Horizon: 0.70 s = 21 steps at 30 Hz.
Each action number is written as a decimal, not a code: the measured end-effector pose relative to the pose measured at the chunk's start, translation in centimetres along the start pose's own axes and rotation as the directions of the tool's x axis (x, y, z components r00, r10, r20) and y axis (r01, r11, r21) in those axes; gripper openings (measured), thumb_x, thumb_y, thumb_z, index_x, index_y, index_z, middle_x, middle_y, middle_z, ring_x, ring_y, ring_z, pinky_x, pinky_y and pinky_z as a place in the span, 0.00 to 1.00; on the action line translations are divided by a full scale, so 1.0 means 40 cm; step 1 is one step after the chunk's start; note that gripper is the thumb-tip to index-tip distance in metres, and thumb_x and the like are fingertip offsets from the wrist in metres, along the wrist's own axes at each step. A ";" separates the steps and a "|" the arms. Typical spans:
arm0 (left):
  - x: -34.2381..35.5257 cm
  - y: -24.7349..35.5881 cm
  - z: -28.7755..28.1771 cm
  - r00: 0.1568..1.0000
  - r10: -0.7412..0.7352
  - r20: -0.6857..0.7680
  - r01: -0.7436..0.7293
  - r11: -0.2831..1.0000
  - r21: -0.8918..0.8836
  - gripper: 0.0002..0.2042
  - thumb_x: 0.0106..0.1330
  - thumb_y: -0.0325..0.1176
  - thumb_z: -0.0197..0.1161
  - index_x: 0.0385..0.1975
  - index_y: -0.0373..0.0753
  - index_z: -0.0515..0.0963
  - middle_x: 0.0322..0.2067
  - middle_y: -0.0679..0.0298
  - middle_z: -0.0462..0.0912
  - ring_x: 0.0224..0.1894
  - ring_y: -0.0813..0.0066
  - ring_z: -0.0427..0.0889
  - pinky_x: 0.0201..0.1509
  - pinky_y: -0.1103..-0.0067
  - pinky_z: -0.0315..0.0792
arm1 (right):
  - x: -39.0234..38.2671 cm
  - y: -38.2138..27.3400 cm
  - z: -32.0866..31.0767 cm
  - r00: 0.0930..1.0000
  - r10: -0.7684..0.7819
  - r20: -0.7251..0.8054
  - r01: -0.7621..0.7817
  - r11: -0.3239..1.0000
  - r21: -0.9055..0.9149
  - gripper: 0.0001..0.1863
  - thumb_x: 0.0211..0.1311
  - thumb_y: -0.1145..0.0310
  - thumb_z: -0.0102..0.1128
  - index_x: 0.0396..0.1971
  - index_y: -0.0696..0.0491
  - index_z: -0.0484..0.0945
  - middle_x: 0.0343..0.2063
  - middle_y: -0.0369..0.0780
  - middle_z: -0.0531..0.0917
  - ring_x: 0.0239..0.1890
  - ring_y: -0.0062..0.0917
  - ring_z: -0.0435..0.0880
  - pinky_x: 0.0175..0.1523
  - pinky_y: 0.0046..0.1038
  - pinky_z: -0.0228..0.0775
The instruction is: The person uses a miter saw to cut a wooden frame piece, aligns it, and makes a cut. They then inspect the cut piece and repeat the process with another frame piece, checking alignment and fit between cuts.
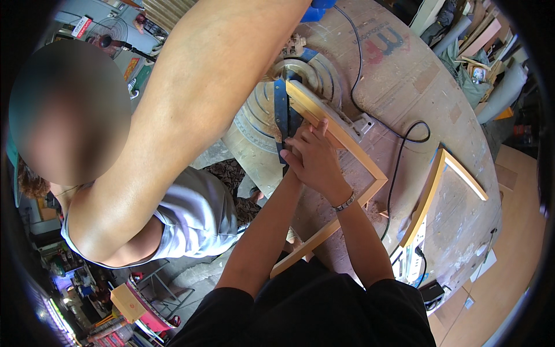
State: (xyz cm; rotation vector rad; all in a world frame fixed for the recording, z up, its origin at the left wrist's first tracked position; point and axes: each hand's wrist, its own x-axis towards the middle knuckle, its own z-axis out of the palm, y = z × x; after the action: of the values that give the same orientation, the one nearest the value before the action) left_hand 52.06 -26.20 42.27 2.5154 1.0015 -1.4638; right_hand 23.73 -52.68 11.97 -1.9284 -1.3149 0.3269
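A three-sided, light wooden frame (pixel 370 168) lies on the worktable, its far end at the dark blade slot of a mitre saw (pixel 254 124). Over its far bar, against the metal fence (pixel 358 123), lies my right hand (pixel 319 159), fingers stretched and apart. My left hand (pixel 296 168) meets it from the left; the right hand covers most of its fingers. The frame's near bar passes under my right forearm toward my body. Above the saw, a co-worker's bare arm (pixel 196 98) reaches across to a blue part (pixel 315 11) at the top edge.
The co-worker (pixel 191 214) stands close on the left. On the table (pixel 399 75) a black cord (pixel 399 173) loops past the fence. An L-shaped wooden piece (pixel 428 196) and a white power strip (pixel 413 260) lie at the right. Rolls and scraps (pixel 491 75) crowd the far right.
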 end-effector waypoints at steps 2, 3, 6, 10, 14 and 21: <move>0.012 0.034 0.041 0.984 0.039 -0.174 -0.038 0.999 0.012 0.13 0.59 0.35 0.62 0.40 0.38 0.85 0.48 0.50 0.86 0.47 0.51 0.83 0.55 0.57 0.73 | -0.007 0.016 -0.006 1.000 0.016 -0.025 -0.016 1.000 -0.015 0.18 0.66 0.54 0.65 0.45 0.52 0.85 0.43 0.44 0.81 0.54 0.46 0.80 0.60 0.43 0.71; 0.010 0.071 0.075 0.937 0.088 -0.338 -0.081 0.996 0.036 0.13 0.59 0.35 0.62 0.40 0.38 0.85 0.47 0.50 0.86 0.47 0.51 0.83 0.55 0.57 0.73 | -0.015 0.034 -0.012 0.998 0.042 -0.042 -0.043 0.999 -0.031 0.18 0.65 0.54 0.65 0.45 0.52 0.85 0.43 0.44 0.81 0.54 0.46 0.80 0.60 0.43 0.71; -0.001 0.085 0.080 0.929 0.088 -0.358 -0.088 0.996 0.015 0.13 0.58 0.35 0.62 0.39 0.38 0.85 0.47 0.50 0.86 0.47 0.51 0.83 0.54 0.56 0.73 | -0.021 0.038 -0.015 0.997 0.051 -0.050 -0.053 0.998 -0.045 0.18 0.66 0.54 0.65 0.46 0.51 0.85 0.43 0.44 0.81 0.54 0.46 0.80 0.60 0.43 0.71; -0.003 -0.019 0.000 0.999 -0.024 -0.021 0.023 1.000 -0.004 0.13 0.57 0.35 0.62 0.39 0.38 0.86 0.48 0.50 0.86 0.48 0.51 0.83 0.55 0.56 0.73 | -0.001 -0.003 0.008 0.999 -0.038 -0.009 0.038 0.999 -0.024 0.19 0.66 0.54 0.64 0.47 0.52 0.84 0.44 0.44 0.81 0.53 0.48 0.80 0.60 0.43 0.71; -0.029 0.028 0.170 0.890 0.052 -0.452 -0.062 0.998 -0.009 0.13 0.60 0.39 0.62 0.38 0.38 0.85 0.44 0.51 0.86 0.44 0.54 0.83 0.51 0.59 0.73 | 0.006 0.005 -0.014 0.998 0.054 -0.028 -0.050 0.993 0.109 0.21 0.70 0.54 0.62 0.53 0.54 0.81 0.47 0.47 0.80 0.53 0.47 0.79 0.60 0.42 0.71; 0.259 0.162 1.265 0.814 -0.026 -0.581 -0.541 -0.399 -0.740 0.20 0.72 0.47 0.64 0.50 0.34 0.79 0.43 0.58 0.84 0.40 0.72 0.81 0.47 0.70 0.75 | 0.303 -0.024 -0.070 0.905 0.339 -0.257 -0.141 0.809 0.570 0.40 0.78 0.38 0.26 0.66 0.56 0.72 0.66 0.58 0.65 0.72 0.52 0.55 0.77 0.47 0.44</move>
State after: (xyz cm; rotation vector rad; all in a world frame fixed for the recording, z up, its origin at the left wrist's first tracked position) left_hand 20.94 -44.38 4.73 1.2407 0.7732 0.3657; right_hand 29.98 -43.13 16.96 -1.5668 -0.6404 0.4108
